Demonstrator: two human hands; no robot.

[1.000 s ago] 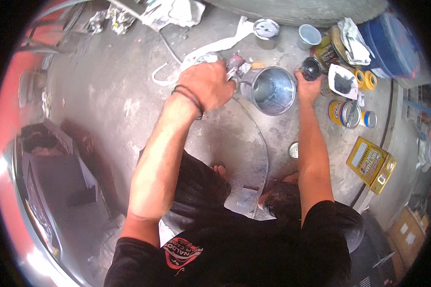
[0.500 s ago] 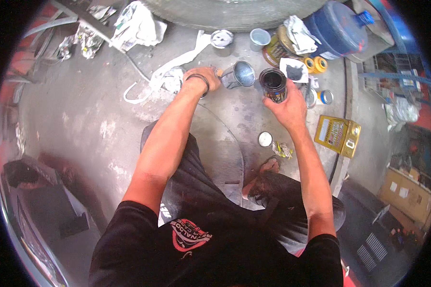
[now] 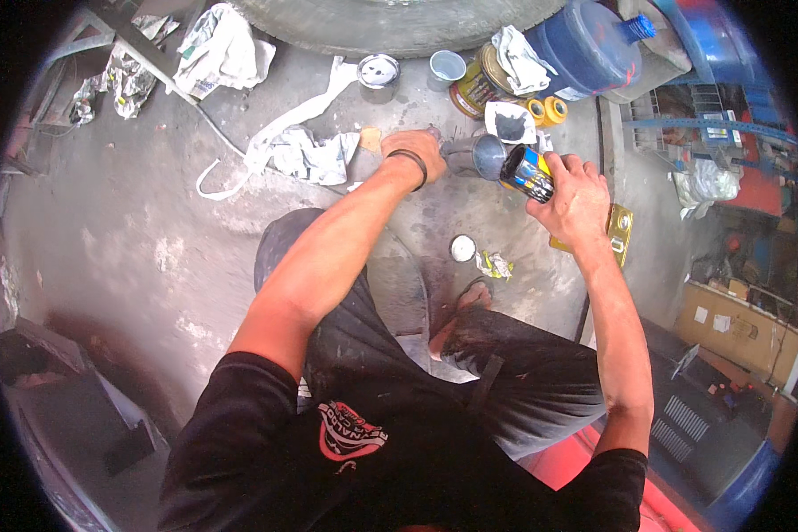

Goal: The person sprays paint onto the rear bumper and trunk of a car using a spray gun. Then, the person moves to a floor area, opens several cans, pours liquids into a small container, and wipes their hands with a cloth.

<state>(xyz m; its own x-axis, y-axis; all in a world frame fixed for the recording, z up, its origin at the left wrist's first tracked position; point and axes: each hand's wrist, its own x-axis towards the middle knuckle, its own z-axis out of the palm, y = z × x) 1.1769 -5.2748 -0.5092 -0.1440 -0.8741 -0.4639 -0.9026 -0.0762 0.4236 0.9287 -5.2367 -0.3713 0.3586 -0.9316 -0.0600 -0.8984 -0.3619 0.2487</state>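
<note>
Right hand (image 3: pixel 578 197): fingers part-open around dark can (image 3: pixel 535 175), gripping its side. Can tilted well over, mouth facing left to the metal cup (image 3: pixel 488 158); mouth at cup rim, can't tell if touching. Left hand (image 3: pixel 412 152): fingers curled closed at cup's base end, exact grip hidden; cup leans right. Black band (image 3: pixel 407 157) on left wrist. Tan block (image 3: pixel 370 139) just left of left hand, then crumpled paper (image 3: pixel 306 156). Beyond cup: white tray (image 3: pixel 511 123) with dark patch, yellow rolls (image 3: pixel 554 111), clear tub (image 3: pixel 448 69), paint tin (image 3: pixel 379 74). Gold tin (image 3: pixel 621 232) partly behind right hand. Nearer the body, lid (image 3: pixel 462 248) and wrapper (image 3: pixel 496 264) on floor (image 3: pixel 142 213).
</note>
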